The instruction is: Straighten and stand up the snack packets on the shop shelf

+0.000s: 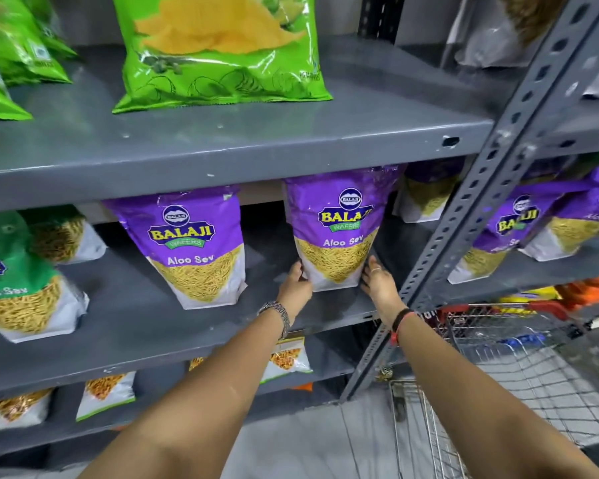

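A purple Aloo Sev packet (338, 229) stands upright on the grey middle shelf (125, 326). My left hand (295, 284) grips its lower left edge and my right hand (377, 280) presses against its lower right edge. A second purple Aloo Sev packet (194, 247) stands upright to its left, apart from my hands. Another purple packet (429, 195) stands behind, at the back right.
Green sev packets (18, 278) stand at the left of the same shelf. A large green chips bag (218, 50) stands on the upper shelf. A slotted grey upright (464, 223) rises at the right, with more purple packets (512, 229) beyond it. A wire trolley (519, 368) sits below right.
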